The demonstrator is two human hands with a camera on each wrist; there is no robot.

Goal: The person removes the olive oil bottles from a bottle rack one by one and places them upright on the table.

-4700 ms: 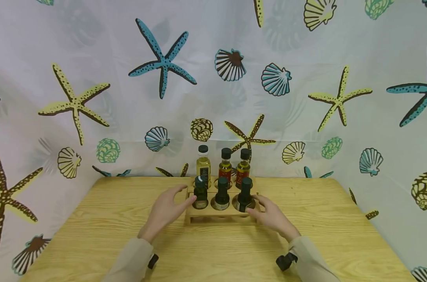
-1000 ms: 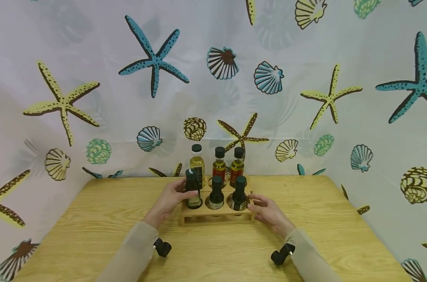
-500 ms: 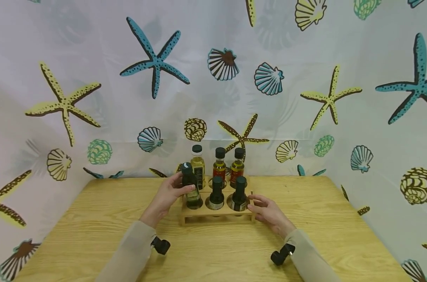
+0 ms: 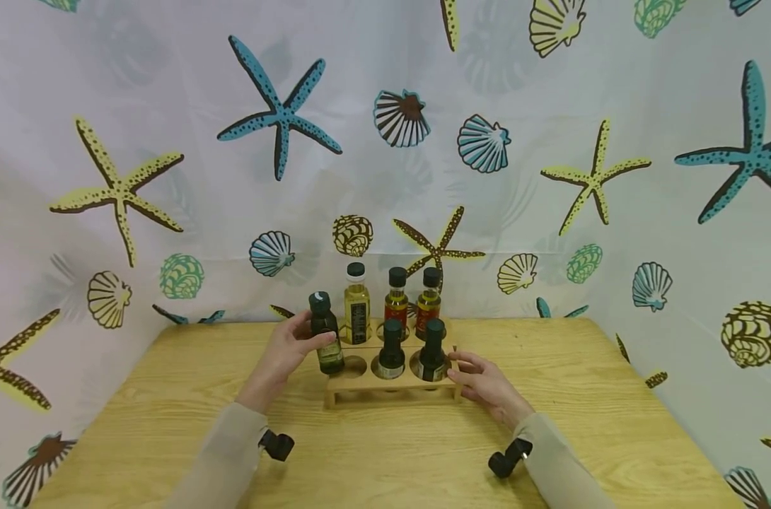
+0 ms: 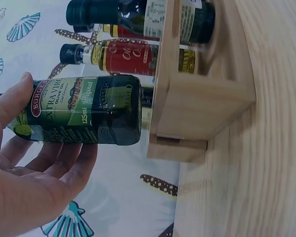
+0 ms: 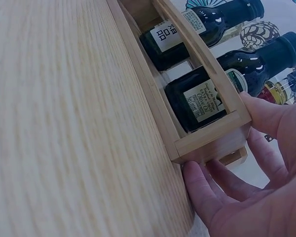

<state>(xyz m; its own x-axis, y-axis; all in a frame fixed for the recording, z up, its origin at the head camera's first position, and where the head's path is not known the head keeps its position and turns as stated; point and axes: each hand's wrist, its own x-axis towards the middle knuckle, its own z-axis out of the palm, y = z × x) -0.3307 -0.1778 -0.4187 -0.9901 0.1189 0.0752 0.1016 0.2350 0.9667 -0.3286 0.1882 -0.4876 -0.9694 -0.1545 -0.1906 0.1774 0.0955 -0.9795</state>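
My left hand [image 4: 288, 354] holds a small dark green olive oil bottle [image 5: 84, 109], thumb on one side and fingers on the other. In the head view the bottle is slightly tilted, just left of the front left hole [image 4: 355, 366] of a wooden bottle rack [image 4: 395, 382]. The left wrist view shows its base clear of the rack's end panel. At the rack's right end, my right hand [image 4: 487, 385] grips the corner, thumb at the upper board and fingertips low against the end panel. Two dark bottles, a middle one [image 4: 392, 351] and a right one [image 4: 433, 353], stand in the front row.
Behind, in the rack's back row, stand a pale yellow oil bottle [image 4: 357, 311] and two red-labelled bottles, one [image 4: 395, 304] beside the other [image 4: 428, 304]. The wooden table [image 4: 385, 452] runs back to a curtain [image 4: 385, 191] printed with starfish and shells.
The dark green olive oil bottle has come up out of the front left hole and moved left with my left hand. My right hand stays at the rack's right end.
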